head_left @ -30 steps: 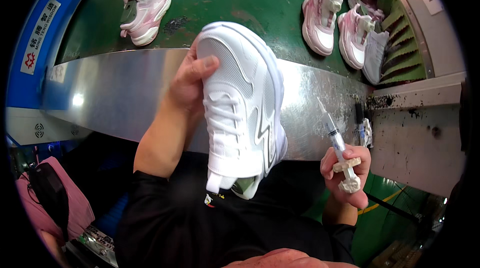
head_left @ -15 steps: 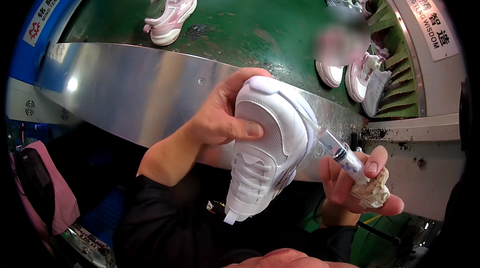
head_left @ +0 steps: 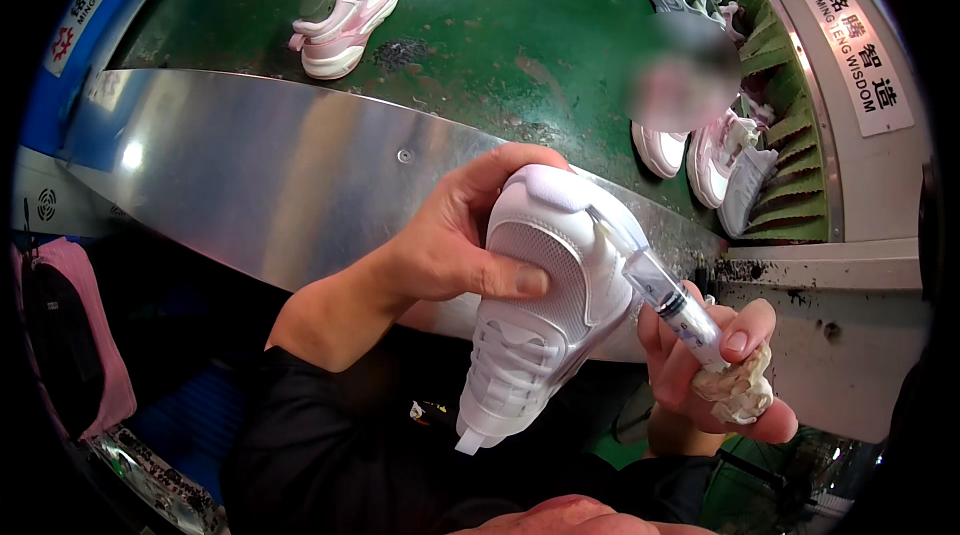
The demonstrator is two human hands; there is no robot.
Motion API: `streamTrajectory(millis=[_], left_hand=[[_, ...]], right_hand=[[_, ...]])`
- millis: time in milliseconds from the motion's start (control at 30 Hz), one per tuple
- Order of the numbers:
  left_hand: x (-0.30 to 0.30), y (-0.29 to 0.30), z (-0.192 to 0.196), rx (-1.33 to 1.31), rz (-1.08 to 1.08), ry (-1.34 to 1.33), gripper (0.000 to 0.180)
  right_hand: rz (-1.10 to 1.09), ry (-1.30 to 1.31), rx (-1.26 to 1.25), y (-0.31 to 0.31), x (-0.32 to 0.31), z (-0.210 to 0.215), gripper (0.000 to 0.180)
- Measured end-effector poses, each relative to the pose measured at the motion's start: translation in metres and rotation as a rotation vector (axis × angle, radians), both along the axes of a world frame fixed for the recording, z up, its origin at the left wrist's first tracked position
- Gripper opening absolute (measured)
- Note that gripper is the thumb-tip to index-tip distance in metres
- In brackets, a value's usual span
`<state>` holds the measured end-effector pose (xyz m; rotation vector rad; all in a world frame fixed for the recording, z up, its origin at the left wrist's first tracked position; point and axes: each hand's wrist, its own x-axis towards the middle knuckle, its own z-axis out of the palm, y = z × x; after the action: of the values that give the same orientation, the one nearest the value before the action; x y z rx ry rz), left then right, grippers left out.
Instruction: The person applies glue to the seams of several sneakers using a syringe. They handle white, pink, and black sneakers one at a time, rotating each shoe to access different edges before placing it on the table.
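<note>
A white lace-up sneaker (head_left: pixel 520 350) is held toe-up over the metal edge. My left hand (head_left: pixel 450 245) grips it near the toe, the thumb pressing on the mesh upper and the fingers behind the sole. In my right hand (head_left: pixel 690 365) is a clear syringe (head_left: pixel 668 300) with a dark plunger seal. Its thin tip reaches the seam between upper and sole at the side of the toe. A crumpled off-white wad (head_left: pixel 740 390) sits at the syringe's back end, against the right fingers. The sneaker's far side is hidden.
A pink-and-white sneaker (head_left: pixel 350 20) stands on the green belt (head_left: pixel 480 35), beyond a metal ledge (head_left: pixel 270 155). More shoes (head_left: pixel 705 160) line the right side beside green flaps (head_left: pixel 800 185). A pink-and-black bag (head_left: pixel 75 335) is at the lower left.
The sneaker and my left hand have shifted slightly right and down in view. The syringe tip stays at the toe seam, and the syringe is a little steeper. The surroundings have shifted slightly.
</note>
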<state>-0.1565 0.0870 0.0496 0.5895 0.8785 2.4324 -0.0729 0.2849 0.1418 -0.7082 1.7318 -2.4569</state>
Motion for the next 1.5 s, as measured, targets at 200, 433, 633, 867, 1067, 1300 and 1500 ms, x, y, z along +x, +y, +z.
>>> streamTrajectory(millis=[200,433,633,867,1067,1300,1500], left_hand=[[-0.003,-0.001,0.0,0.031,-0.016,0.042,0.072],[-0.001,0.0,0.003,-0.044,0.024,-0.031,0.078],[-0.003,0.0,0.002,-0.063,0.052,-0.082,0.082],[-0.013,-0.002,-0.013,0.053,0.054,0.014,0.074],[-0.012,-0.001,-0.015,-0.001,0.124,-0.118,0.069],[-0.015,-0.002,-0.02,-0.103,0.156,-0.152,0.058],[-0.02,-0.002,-0.023,-0.072,0.123,-0.16,0.049]], right_hand=[[0.087,0.063,-0.128,0.012,0.0,-0.009,0.073],[0.098,0.08,0.036,0.017,-0.002,-0.008,0.065],[0.105,0.035,-0.155,0.024,0.005,-0.022,0.07],[0.032,0.013,-0.185,0.032,0.017,-0.037,0.07],[0.035,0.008,-0.231,0.039,0.023,-0.055,0.072],[0.049,-0.048,-0.28,0.044,0.029,-0.07,0.074],[0.041,-0.025,-0.311,0.046,0.03,-0.081,0.075]])
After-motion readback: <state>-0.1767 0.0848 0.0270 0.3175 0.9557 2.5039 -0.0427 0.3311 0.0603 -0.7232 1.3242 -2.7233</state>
